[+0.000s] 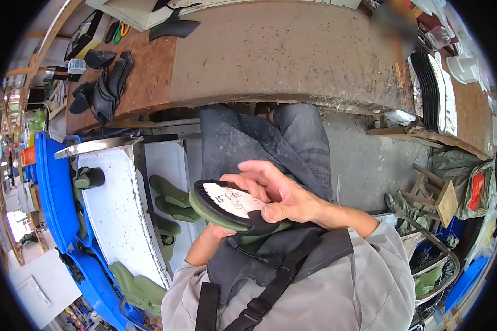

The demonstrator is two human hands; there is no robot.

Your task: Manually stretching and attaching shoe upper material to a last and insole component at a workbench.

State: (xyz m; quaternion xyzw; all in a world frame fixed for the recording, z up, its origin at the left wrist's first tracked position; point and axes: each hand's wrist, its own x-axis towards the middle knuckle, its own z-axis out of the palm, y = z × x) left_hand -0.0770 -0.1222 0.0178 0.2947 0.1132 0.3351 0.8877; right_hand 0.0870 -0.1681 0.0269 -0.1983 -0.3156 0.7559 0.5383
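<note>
A green, foot-shaped shoe last with a white board on its face and black material wrapped around part of its edge (229, 203) is tilted above the person's lap, between the two bare hands. The right hand (286, 197) is at its right end, half curled, its thumb against the black material and its fingers arched over the board's far edge. The left hand (222, 231) touches the last from below; most of it is hidden, so how far its fingers close cannot be told. Beyond are legs in dark grey cloth (232, 138). To the left, a white-shelved metal rack (107, 204) carries more green lasts (174, 198), beside a blue plastic bin (52, 187). Ahead stretches a worn brown workbench (270, 55), with black curved pieces (109, 85) on its left side.
</note>
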